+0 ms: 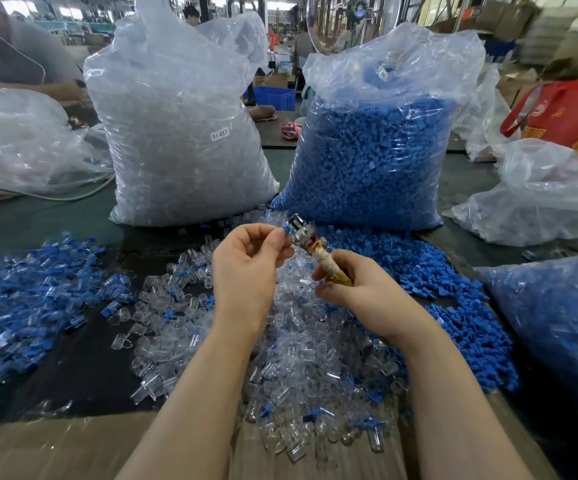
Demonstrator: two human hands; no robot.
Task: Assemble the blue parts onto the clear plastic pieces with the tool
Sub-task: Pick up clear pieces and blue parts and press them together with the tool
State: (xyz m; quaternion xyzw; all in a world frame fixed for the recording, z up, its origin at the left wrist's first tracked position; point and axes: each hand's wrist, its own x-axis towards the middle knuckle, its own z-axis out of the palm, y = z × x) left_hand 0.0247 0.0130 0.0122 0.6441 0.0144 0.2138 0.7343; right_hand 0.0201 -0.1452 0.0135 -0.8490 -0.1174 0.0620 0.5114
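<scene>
Blue and small, a plastic part (286, 230) is pinched between the thumb and fingertips of the left hand (246, 268), held up above the table and pressed right against the shiny metal head of a hand tool (310, 245). Whether a clear piece sits with it in that pinch cannot be told. The right hand (353, 285) is clenched around the tool's handle, which is wrapped in pale and yellowish tape, with the metal head tilted up and to the left.

Beneath both hands lies a loose heap of clear plastic pieces (301, 358) on the dark table (83, 368). To the right of it spreads a pile of loose blue parts (447, 306). To the left sits a mound of clear pieces fitted with blue parts (28, 299).

Behind stand 2 tall transparent bags: the left bag of clear pieces (183, 133), the right bag of blue parts (374, 150).
</scene>
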